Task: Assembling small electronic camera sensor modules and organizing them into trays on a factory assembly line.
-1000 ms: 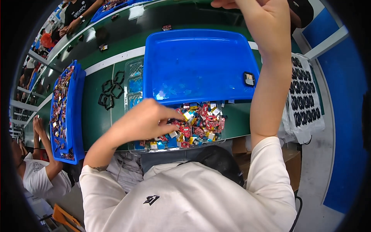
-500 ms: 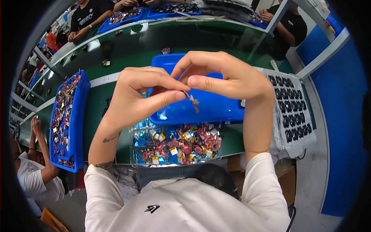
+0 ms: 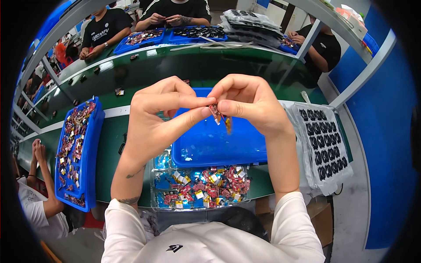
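Between my two hands hangs a small red circuit board point(image 3: 215, 112) with thin wires and a small yellowish part dangling beneath it. My left hand point(image 3: 162, 103) pinches it between thumb and index finger. My right hand point(image 3: 250, 101) is closed on it from the other side, fingertips nearly touching the left ones. Behind and below the hands lies a blue tray point(image 3: 215, 149), its far part covered by them. Nearer to me, a clear plastic tray point(image 3: 153, 193) holds many red boards with silver-and-yellow battery cells, over blue pieces.
At left stands a long blue bin point(image 3: 93, 153) full of similar boards. On the right lies a white tray point(image 3: 302, 144) with rows of black parts. A green conveyor point(image 3: 162, 65) with scattered pieces crosses behind; co-workers sit beyond it and at left. Metal posts point(image 3: 364, 70) frame the station.
The view has tilted up, so the trays sit lower in the picture. Both hands stay pinched together, and the red board now shows more clearly between the fingertips.
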### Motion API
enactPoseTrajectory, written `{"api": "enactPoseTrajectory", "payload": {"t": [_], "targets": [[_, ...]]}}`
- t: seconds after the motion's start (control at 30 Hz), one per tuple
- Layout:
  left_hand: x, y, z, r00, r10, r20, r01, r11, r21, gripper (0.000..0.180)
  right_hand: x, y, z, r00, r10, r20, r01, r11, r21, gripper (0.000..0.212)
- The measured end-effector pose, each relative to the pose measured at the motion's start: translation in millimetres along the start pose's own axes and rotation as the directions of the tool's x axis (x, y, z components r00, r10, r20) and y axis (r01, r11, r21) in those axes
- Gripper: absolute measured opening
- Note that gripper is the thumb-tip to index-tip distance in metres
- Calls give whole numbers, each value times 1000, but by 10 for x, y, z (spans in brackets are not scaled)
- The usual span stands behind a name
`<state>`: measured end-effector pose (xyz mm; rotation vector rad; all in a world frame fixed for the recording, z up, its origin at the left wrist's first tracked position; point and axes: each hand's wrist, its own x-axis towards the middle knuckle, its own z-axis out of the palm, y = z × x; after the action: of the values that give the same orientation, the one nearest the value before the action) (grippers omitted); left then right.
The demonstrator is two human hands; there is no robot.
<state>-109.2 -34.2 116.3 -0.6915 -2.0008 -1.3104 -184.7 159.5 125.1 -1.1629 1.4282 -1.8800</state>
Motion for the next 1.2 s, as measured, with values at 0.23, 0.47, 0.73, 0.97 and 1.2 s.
{"api": "enactPoseTrajectory", "payload": {"t": [0.23,0.47,0.73,0.97,1.2], "targets": [[58,-45,-180,929,-339,152,347,938,-29,7,30,53,89,957,-241,-161,149,885,-442,11],[117,-51,-183,900,-388,196,413,905,-106,20,43,135,136,919,-321,-230,162,837,-522,8],[101,-181,-172,913,-365,181,406,854,-326,10,53,71,61,967,-124,-222,83,979,-187,17],[94,-186,-134,891,-418,178,454,811,-368,10,23,57,23,962,-163,-219,66,918,-392,15],[89,-204,-93,858,-457,233,505,834,-224,18,77,150,44,897,-394,-199,216,786,-579,12]]}}
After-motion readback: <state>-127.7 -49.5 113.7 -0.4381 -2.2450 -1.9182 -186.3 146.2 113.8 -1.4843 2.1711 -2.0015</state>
